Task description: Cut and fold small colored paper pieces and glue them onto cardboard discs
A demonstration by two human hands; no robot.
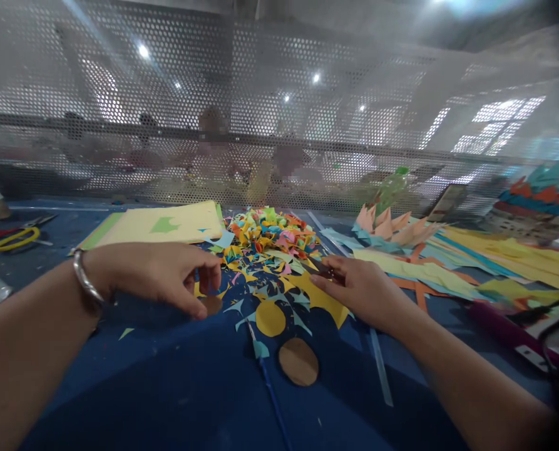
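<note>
My left hand (159, 279), with a silver bangle at the wrist, hovers with bent fingers and the thumb apart from them. Beside its thumb tip is a small brown disc (213, 305); I see no grip on it. Over a yellow paper scrap (323, 302), the fingers of my right hand (361, 288) close around a dark narrow thing (319, 268) that I cannot make out. Between the hands lie a yellow paper circle (270, 318) and a larger brown disc (298, 362). A thin blue-handled tool (270, 388) points away from me, a pale blue scrap on it.
A heap of folded coloured paper pieces (272, 232) is at the back centre. Left of it lie stacked paper sheets (133, 224) and yellow-handled scissors (16, 239). Paper strips (518, 254) and a purple object (504, 332) are at right. A perforated screen (270, 81) stands behind.
</note>
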